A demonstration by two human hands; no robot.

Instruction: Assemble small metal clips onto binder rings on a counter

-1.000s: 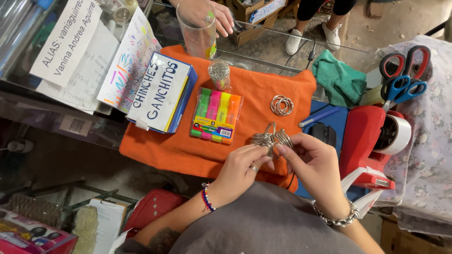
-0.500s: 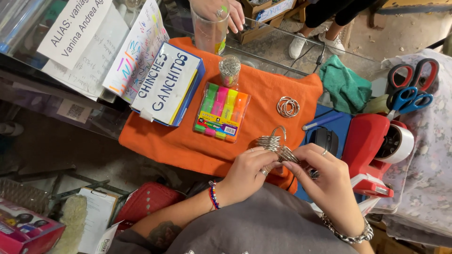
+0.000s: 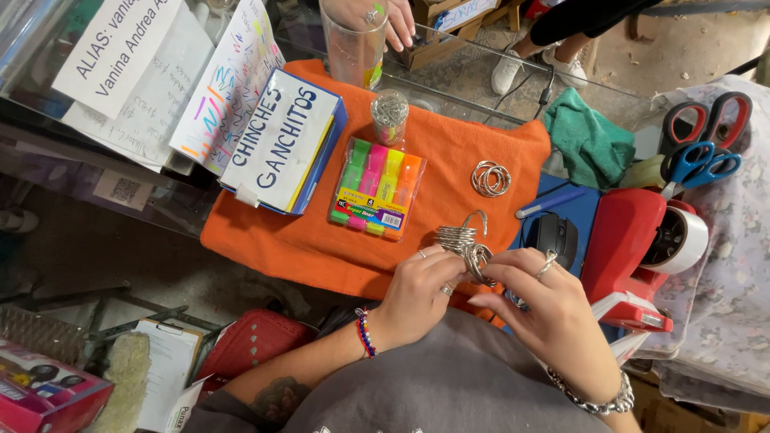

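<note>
While both hands are working close together at the near edge of the orange cloth (image 3: 321, 240), the left hand (image 3: 417, 293) is curling its fingers around a stack of metal binder rings (image 3: 459, 238), holding the bunch from below and at its nine o'clock side. The right hand (image 3: 545, 317) is sitting just at four o'clock of that stack, its thumb and forefinger pinching what seems to be a single ring (image 3: 480, 261) hanging off the bunch, though the fingers are hiding most of it. One ring of the stack is standing open, arching up towards twelve o'clock.

Lying on the cloth at one o'clock of the hands, well apart from them, is a small loose pile of rings (image 3: 490, 178). At eleven o'clock a pack of highlighters (image 3: 375, 191) (green, pink, yellow and orange) is lying flat, with a little clear jar of clips (image 3: 390, 117) standing just beyond it. A blue box with a white lettered lid (image 3: 281, 144) is resting at ten o'clock, half over the cloth's far corner. At three o'clock a red tape dispenser (image 3: 634, 240) is sitting beside a black mouse (image 3: 555, 238) on a blue pad, and scissors with red and blue handles (image 3: 706, 144) are lying at two o'clock. Another person's hand (image 3: 385, 16) is gripping a clear plastic cup (image 3: 353, 44) at twelve o'clock.
</note>
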